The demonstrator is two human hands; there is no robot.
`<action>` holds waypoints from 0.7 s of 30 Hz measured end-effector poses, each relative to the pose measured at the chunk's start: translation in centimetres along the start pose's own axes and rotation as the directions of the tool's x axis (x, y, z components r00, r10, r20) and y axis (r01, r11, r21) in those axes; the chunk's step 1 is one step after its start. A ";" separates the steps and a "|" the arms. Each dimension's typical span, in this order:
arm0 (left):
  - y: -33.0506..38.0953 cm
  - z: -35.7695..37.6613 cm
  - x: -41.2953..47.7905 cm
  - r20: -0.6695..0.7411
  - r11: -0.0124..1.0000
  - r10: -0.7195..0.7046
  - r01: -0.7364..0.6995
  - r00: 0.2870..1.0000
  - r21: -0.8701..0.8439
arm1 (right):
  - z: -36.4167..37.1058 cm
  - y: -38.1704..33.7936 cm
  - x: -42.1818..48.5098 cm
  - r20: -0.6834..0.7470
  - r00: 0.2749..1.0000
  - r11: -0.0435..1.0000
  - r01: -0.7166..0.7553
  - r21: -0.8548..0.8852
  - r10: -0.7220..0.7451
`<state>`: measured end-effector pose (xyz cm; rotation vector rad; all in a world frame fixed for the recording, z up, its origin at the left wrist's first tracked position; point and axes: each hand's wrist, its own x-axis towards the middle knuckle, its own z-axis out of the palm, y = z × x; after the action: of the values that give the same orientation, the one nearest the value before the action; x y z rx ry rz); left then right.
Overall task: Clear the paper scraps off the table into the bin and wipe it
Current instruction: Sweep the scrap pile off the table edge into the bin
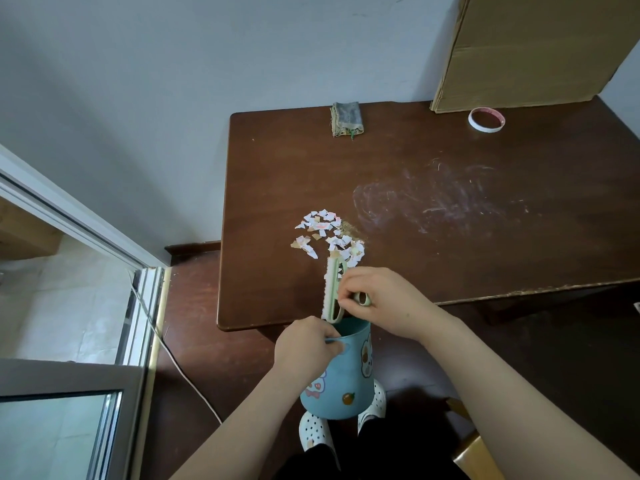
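At the table's edge, a person's left hand grips the rim of a blue bin held just below the table. The right hand is clamped on a green brush directly above the bin's mouth. The brush's long axis points away from the bin toward the paper scraps, heaped just past its tip and nearer the right hand. A folded cloth lies far beyond the bin. The bin's inside is hidden, and fingers appear to cover the brush's handle.

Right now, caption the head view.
Right hand holds pale green brush by white paper scraps; left hand holds blue plastic bin.
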<state>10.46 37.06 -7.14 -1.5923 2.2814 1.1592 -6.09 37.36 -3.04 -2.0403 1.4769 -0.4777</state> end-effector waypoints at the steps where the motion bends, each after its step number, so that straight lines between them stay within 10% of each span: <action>1: 0.0 0.0 0.0 -0.001 1.000 0.001 -0.001 1.000 0.003 | 0.0 0.0 0.1 -0.030 1.000 1.000 0.003 0.026 -0.002; 10: 0.4 0.0 -0.2 -0.009 1.000 -0.005 0.005 1.000 -0.013 | 0.3 -0.1 -0.2 0.029 1.000 1.000 -0.009 -0.005 0.009; 17: 1.1 0.5 0.1 -0.003 1.000 0.008 -0.008 1.000 0.009 | -2.0 1.8 -2.5 -0.445 0.888 0.992 -0.123 0.010 0.114; 21: 1.7 0.6 0.4 0.002 1.000 0.012 -0.012 1.000 0.019 | -1.7 3.3 -2.8 -0.458 0.862 0.969 -0.248 -0.013 0.215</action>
<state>8.68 37.38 -6.87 -1.5728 2.2967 1.1373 -10.46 38.84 -3.66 -1.8429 2.0136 -0.8552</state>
